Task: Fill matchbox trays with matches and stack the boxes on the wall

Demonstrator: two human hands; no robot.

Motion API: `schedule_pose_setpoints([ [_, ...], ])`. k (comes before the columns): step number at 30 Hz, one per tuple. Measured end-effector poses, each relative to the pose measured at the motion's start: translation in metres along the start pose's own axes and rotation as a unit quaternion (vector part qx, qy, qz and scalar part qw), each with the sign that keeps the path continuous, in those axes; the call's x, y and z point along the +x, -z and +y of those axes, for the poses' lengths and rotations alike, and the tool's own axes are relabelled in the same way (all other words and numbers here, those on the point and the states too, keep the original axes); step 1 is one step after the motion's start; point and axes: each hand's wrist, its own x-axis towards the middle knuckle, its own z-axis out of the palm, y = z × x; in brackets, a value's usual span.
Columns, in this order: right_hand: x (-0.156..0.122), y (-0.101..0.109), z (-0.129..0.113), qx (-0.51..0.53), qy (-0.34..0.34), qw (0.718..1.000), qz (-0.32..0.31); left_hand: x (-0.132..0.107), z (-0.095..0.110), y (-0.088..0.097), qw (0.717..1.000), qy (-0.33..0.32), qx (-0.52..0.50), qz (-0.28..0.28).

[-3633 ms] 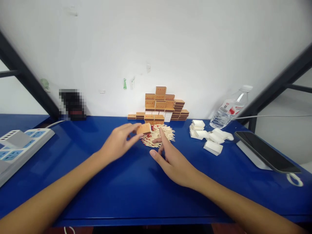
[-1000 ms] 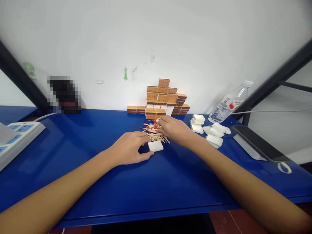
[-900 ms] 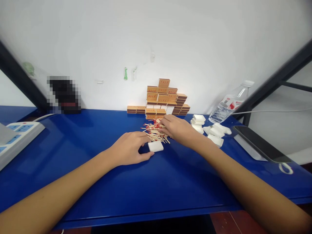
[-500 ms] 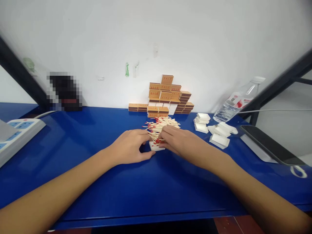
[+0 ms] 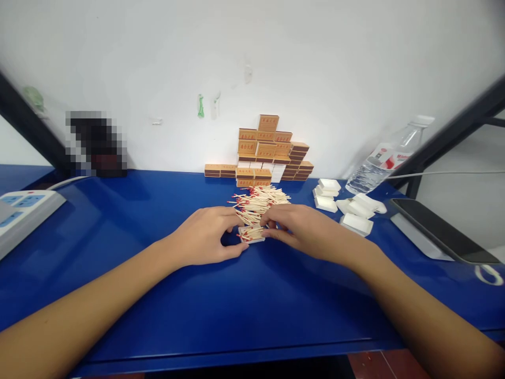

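Note:
A small white matchbox tray lies on the blue table in front of me, with red-tipped matches in it, some at a slant. My left hand holds the tray's left end, thumb at the near side and fingers at the far side. At the right end, the thumb and fingers of my right hand close around the ends of the matches; its other fingers are curled and partly hidden. Just behind the tray spreads a loose heap of matches.
Orange matchboxes are stacked against the wall behind the heap. White empty trays lie at the right, near a leaning water bottle and a dark phone-like device. A power strip sits at the left edge.
The bunch of matches under my right hand now lies in the tray, more of it showing. The right fingers have loosened and shifted slightly right. My left hand stays at the tray.

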Motion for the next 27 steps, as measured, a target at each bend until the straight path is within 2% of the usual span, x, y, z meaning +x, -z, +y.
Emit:
schedule_pose_setpoints([
  [5,0.005,-0.011,-0.005,0.055,0.007,0.998,0.013,0.0,0.001,0.001,1.0,0.012,0.005,-0.006],
  [9,0.005,-0.011,-0.005,0.084,0.013,0.996,0.029,0.0,0.0,0.001,1.0,0.01,-0.01,-0.006],
  [13,0.004,-0.007,-0.002,0.074,-0.001,0.997,0.034,-0.001,0.0,0.001,1.0,0.01,-0.011,0.006],
  [21,0.003,-0.012,-0.007,0.074,0.035,0.995,0.049,0.001,-0.001,0.007,1.0,0.014,-0.02,0.017],
  [27,0.002,-0.012,-0.012,0.066,0.002,0.997,0.048,0.002,-0.002,0.008,0.999,0.026,-0.02,0.008],
])
